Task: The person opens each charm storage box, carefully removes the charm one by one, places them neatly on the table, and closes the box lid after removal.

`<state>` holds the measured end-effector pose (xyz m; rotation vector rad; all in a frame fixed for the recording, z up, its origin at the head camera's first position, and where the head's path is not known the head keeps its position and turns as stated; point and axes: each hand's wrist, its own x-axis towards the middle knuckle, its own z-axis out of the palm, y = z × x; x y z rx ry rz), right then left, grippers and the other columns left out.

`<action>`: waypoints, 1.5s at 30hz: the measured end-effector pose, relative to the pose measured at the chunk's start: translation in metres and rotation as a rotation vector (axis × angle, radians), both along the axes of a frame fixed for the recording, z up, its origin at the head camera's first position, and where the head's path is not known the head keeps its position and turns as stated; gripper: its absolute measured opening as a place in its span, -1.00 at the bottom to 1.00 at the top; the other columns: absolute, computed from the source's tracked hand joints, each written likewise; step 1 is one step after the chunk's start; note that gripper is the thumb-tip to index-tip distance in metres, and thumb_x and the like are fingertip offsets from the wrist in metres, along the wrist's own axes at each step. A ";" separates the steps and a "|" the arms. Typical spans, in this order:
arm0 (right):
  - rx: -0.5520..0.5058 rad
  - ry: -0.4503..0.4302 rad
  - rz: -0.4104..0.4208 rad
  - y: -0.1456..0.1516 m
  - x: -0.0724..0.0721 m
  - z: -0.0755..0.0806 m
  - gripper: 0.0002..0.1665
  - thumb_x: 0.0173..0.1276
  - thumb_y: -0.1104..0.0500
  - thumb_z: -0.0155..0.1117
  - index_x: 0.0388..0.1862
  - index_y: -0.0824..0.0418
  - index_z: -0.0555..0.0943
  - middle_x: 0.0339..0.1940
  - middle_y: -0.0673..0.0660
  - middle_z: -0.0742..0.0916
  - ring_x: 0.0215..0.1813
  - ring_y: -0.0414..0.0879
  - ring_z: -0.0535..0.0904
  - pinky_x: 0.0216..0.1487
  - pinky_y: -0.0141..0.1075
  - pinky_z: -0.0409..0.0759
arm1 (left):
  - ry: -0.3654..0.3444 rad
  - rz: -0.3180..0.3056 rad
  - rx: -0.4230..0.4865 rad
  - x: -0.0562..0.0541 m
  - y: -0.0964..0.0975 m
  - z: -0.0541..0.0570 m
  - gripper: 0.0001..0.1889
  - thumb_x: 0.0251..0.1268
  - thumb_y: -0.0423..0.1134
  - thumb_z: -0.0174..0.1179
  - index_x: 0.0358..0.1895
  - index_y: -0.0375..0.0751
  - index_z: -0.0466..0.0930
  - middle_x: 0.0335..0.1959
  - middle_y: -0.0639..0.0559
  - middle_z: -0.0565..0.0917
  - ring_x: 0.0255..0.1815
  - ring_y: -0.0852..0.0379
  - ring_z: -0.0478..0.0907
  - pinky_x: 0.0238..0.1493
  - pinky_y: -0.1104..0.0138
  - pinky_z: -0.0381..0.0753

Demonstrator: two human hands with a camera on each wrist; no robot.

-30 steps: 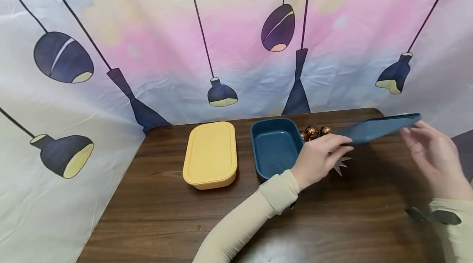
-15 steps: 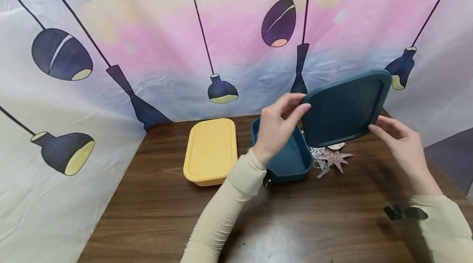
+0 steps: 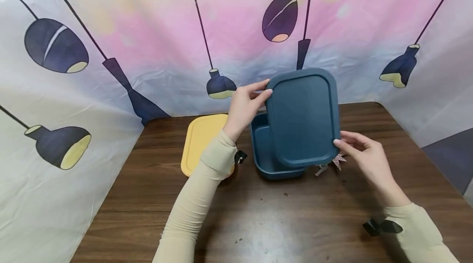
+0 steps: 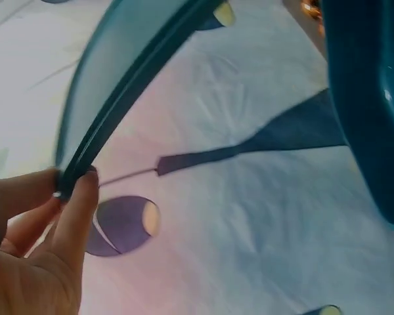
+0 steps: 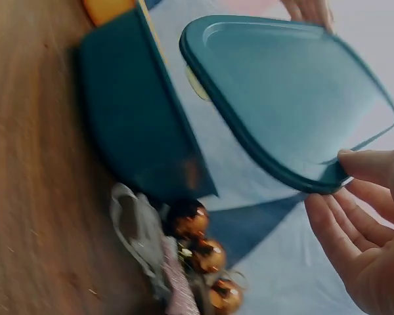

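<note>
A dark blue rectangular lid (image 3: 304, 119) with rounded corners is held tilted up in the air, its broad face toward the head camera. My left hand (image 3: 244, 109) pinches its upper left edge between thumb and fingers. At the lower right edge, my right hand (image 3: 363, 158) pinches it the same way. Behind and below the lid stands a matching open blue box (image 3: 263, 148) on the table, its right part hidden by the lid in the head view. In the right wrist view the lid (image 5: 289, 92) is apart from the box's rim (image 5: 174, 98).
A yellow lidded box (image 3: 201, 136) stands left of the blue one, partly behind my left forearm. Copper-coloured baubles (image 5: 208, 254) and a glittery star ornament (image 3: 338, 160) lie right of the blue box. A patterned cloth (image 3: 166, 29) hangs behind the wooden table (image 3: 288, 222).
Both hands have lifted the lid from above the ornaments on the right and moved it left over the blue box, turning it from nearly flat to steeply tilted.
</note>
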<state>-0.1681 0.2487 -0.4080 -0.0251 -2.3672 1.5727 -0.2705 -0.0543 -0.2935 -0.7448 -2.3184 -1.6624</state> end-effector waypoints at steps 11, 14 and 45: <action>0.037 -0.215 0.111 -0.020 -0.006 -0.019 -0.29 0.37 -0.13 0.40 0.29 0.35 0.60 0.06 0.29 0.73 -0.36 -0.12 0.75 -0.34 -0.28 0.65 | -0.218 0.089 -0.270 -0.033 -0.015 -0.039 -0.48 0.40 -0.11 0.32 0.37 -0.15 0.54 0.27 -0.08 0.61 -0.07 0.06 0.73 -0.14 0.27 0.70; 0.102 -0.232 0.121 -0.021 -0.009 -0.022 -0.29 0.36 -0.14 0.41 0.28 0.34 0.61 -0.18 0.21 0.80 -0.41 -0.06 0.76 -0.32 -0.33 0.63 | -0.285 0.098 -0.292 -0.038 -0.016 -0.049 -0.48 0.39 -0.14 0.33 0.38 -0.15 0.53 0.31 -0.06 0.59 -0.06 0.02 0.73 -0.09 0.27 0.70; 0.251 -0.236 0.215 -0.041 -0.022 -0.033 -0.32 0.46 -0.18 0.27 0.25 0.35 0.62 -0.29 0.09 0.79 -0.48 -0.09 0.72 -0.05 0.01 0.64 | -0.326 0.122 -0.644 -0.078 -0.008 -0.087 -0.54 0.43 -0.34 0.24 0.35 -0.33 0.52 0.28 -0.23 0.58 0.28 -0.15 0.51 0.19 0.14 0.57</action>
